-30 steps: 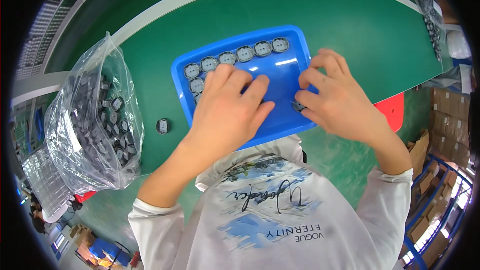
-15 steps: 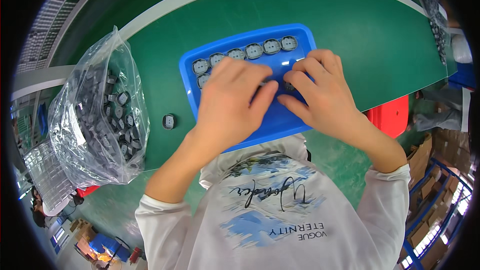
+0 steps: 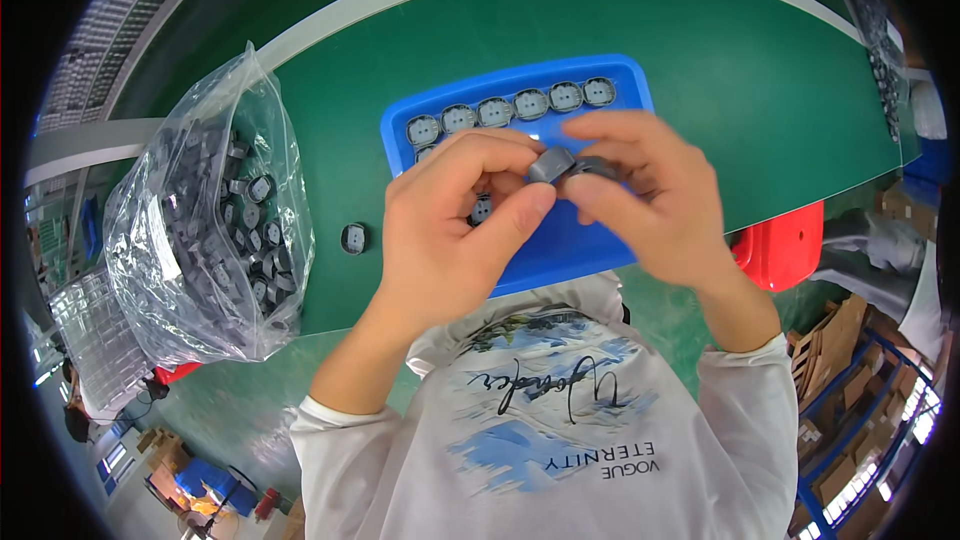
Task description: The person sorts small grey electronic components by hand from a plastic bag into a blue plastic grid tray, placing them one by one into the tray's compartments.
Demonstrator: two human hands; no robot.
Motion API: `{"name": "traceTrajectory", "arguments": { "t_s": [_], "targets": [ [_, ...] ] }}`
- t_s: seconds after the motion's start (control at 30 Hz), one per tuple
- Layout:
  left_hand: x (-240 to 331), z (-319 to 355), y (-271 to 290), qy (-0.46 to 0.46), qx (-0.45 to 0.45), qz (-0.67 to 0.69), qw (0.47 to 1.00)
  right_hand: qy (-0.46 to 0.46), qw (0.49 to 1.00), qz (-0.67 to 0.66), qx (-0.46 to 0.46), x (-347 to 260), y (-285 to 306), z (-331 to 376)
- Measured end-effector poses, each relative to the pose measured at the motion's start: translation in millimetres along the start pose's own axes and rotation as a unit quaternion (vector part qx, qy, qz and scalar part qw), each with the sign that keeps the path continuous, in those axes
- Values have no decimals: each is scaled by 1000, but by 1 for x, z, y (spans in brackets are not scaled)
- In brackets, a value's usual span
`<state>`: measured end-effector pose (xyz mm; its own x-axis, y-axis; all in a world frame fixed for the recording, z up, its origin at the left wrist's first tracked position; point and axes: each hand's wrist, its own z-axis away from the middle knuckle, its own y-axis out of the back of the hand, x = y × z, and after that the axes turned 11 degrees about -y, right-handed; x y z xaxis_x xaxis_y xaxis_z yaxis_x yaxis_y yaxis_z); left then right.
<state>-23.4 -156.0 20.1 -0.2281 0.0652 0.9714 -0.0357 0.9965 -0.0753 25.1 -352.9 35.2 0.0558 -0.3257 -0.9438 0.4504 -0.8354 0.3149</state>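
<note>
Above the blue tray (image 3: pixel 388 145), my left hand (image 3: pixel 440 215) pinches a small grey plastic piece (image 3: pixel 550 166) between thumb and fingers. My right hand (image 3: pixel 668 195) grips a darker, rounded plastic piece (image 3: pixel 592 167) right beside it; the two pieces meet or nearly meet. Along the tray's far side runs a row of round grey plastic housings (image 3: pixel 495 112) with light faces. Another housing (image 3: pixel 481 208) in the tray shows partly behind my left fingers. My hands hide much of the tray's middle.
On the left stands an open clear plastic bag (image 3: pixel 205 230) full of similar grey housings. A single housing (image 3: pixel 354 238) lies on the green table (image 3: pixel 740 60) between bag and tray. A red bin (image 3: pixel 785 245) sits beyond the table's right edge, near cardboard on a blue rack (image 3: pixel 870 390).
My hands have come up off the tray's middle and together, now showing a grey piece and a darker one between them. The whole view has shifted slightly.
</note>
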Motion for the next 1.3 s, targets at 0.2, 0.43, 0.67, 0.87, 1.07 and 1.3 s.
{"name": "traceTrajectory", "arguments": {
  "t_s": [0.2, 0.43, 0.67, 0.87, 1.07, 1.3],
  "targets": [
    [-20, -5, 11, -253, -128, -394, 874, -64, 976, -188, 86, 30, 46, -3],
    [-27, -14, 10, -273, -211, -444, 827, -93, 934, 200, 282, 76, 71, 21],
    [-32, -20, 6, -270, -206, -479, 809, -26, 903, 331, 274, 75, 72, 37],
    [-31, -22, 14, -272, -189, -456, 826, 18, 948, 301, 107, 70, 94, 42],
    [-31, -22, 22, -258, -172, -442, 841, 35, 935, 340, 99, 67, 94, 39],
    [-29, -24, 24, -241, -183, -458, 836, 60, 925, 351, 134, 63, 88, 30]
  ]
}}
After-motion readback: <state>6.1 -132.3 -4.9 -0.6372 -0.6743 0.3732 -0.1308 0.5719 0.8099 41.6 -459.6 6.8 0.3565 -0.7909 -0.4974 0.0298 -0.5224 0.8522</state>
